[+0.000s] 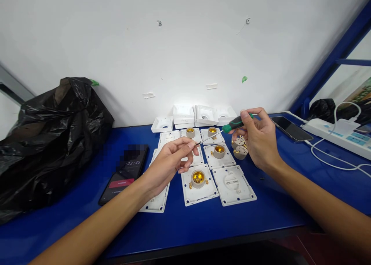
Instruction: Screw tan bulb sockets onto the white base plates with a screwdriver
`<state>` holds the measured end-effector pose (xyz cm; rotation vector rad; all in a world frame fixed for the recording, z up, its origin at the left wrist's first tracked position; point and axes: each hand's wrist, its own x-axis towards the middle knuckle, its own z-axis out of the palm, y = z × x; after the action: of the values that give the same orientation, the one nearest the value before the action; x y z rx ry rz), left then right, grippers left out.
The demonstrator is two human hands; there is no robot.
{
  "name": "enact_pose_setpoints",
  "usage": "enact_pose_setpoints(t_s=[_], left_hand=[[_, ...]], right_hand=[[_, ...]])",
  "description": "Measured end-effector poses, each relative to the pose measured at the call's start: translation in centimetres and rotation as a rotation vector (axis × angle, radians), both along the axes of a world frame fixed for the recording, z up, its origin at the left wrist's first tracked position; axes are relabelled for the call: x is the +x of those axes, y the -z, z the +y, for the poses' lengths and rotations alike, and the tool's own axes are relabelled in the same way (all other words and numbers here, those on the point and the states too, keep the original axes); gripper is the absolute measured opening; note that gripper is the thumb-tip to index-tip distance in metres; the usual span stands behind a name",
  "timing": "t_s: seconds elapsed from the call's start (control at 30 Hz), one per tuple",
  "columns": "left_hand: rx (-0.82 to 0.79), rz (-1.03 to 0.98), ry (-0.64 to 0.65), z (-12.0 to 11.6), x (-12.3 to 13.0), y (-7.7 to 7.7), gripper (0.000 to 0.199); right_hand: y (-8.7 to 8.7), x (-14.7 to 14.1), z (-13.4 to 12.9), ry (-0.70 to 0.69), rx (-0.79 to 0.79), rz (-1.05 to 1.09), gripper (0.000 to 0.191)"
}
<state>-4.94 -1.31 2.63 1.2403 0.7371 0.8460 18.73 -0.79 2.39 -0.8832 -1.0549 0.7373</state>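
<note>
My right hand [259, 137] is closed around the green and black handle of a screwdriver [236, 124], its shaft slanting down to the left. My left hand [176, 157] pinches thumb and finger at the screwdriver's tip, on a tiny dark piece that looks like a screw [197, 143]. Beneath the hands lie white square plates in rows. Several carry round lamp sockets with brass-coloured insides, such as the front socket [198, 178] and one behind it [219, 152]. The front right plate [234, 195] bears no socket. Loose ceramic socket parts [240, 151] sit beside my right hand.
White square covers [184, 114] are stacked against the wall. A black plastic bag [52, 141] fills the left side, near a dark phone [124, 176]. At right are another phone [291, 128], a power strip [342, 135] with white cables, and a small screw [262, 178] on the blue table.
</note>
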Motion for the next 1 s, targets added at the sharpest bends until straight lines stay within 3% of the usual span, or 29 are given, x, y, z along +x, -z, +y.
enact_pose_setpoints(t_s=[0.33,0.63,0.77,1.0], left_hand=[[-0.014,0.031,-0.141,0.1,-0.2,0.1,0.024],[0.000,0.052,-0.290,0.0,-0.2,-0.2,0.026],[0.031,0.014,-0.332,0.0,-0.1,0.2,0.025],[0.000,-0.037,-0.387,0.1,-0.2,0.3,0.020]], right_hand=[[0.1,-0.1,-0.1,0.053,0.061,-0.057,0.034],[-0.3,-0.6,-0.6,0.041,-0.012,-0.032,0.047],[-0.2,-0.8,-0.7,-0.006,-0.061,-0.018,0.049],[0.3,-1.1,-1.1,-0.202,-0.068,-0.074,0.033]])
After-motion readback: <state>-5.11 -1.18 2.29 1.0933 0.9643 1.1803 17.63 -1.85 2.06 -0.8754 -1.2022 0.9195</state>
